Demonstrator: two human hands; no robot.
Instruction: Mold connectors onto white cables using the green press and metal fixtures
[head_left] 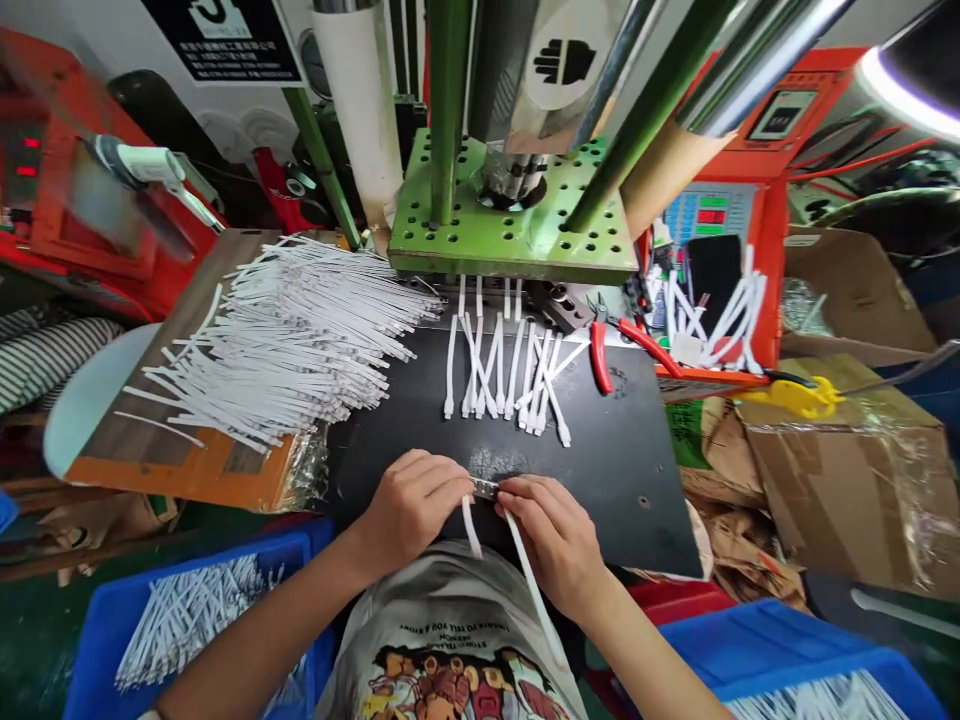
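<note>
My left hand [414, 505] and my right hand [551, 532] meet at the near edge of a black work mat [615, 440]. Between their fingertips is a small metal piece [486, 490], pinched from both sides. Two white cables hang from it toward my lap: a short one [472, 528] under my left hand and a longer one [532, 590] under my right. Farther back on the mat lies a row of several short white cables [510, 370] with connector ends.
A big heap of white cables [285, 340] lies on a wooden board at left. The green press plate [510, 235] stands behind the mat. Red-handled pliers [611, 345] lie at right. Blue bins [187, 610] with cables flank my lap; cardboard boxes [832, 470] sit right.
</note>
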